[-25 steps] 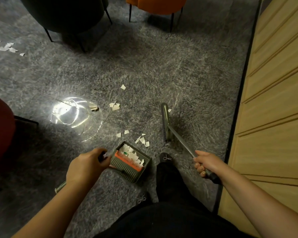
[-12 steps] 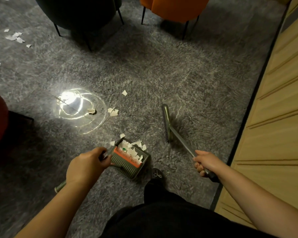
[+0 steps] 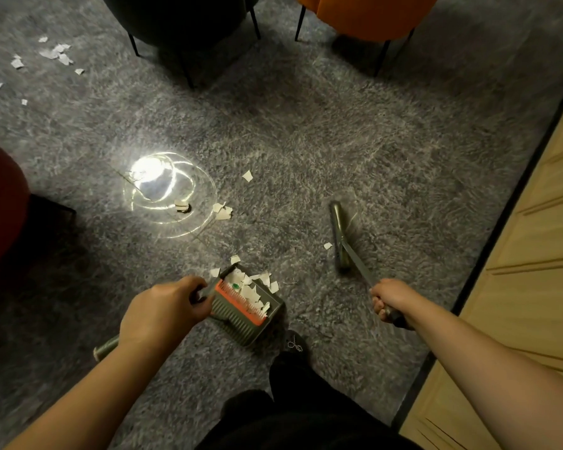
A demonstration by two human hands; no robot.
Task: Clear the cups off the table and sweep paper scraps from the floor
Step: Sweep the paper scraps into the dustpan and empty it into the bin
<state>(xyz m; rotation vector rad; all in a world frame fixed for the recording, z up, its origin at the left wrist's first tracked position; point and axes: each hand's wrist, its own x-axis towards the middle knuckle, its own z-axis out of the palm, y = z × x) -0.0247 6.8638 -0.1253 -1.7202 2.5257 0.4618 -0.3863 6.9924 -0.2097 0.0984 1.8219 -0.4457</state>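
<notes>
A grey-green dustpan (image 3: 241, 323) with an orange comb strip sits on the grey carpet, holding several white paper scraps (image 3: 246, 289). My left hand (image 3: 163, 311) grips its long handle just behind the pan. My right hand (image 3: 389, 298) grips the handle of a broom whose grey-green head (image 3: 338, 237) rests on the carpet to the right of the pan. Loose scraps lie at the pan's mouth, with one scrap (image 3: 327, 245) by the broom head, a pair of scraps (image 3: 222, 211) further out, a single scrap (image 3: 247, 176) beyond, and a scattered group of scraps (image 3: 54, 55) at the far left.
A dark chair (image 3: 182, 17) and an orange chair (image 3: 364, 14) stand at the top. A dark red seat (image 3: 0, 209) is at the left. A wooden wall panel (image 3: 527, 287) runs along the right. A bright light patch (image 3: 150, 173) glares on the carpet. My dark-clothed leg (image 3: 293, 378) stands below the dustpan.
The dustpan has slid forward onto the scraps that lay in front of it, and the view has shifted a little. The broom head stays at about the same spot.
</notes>
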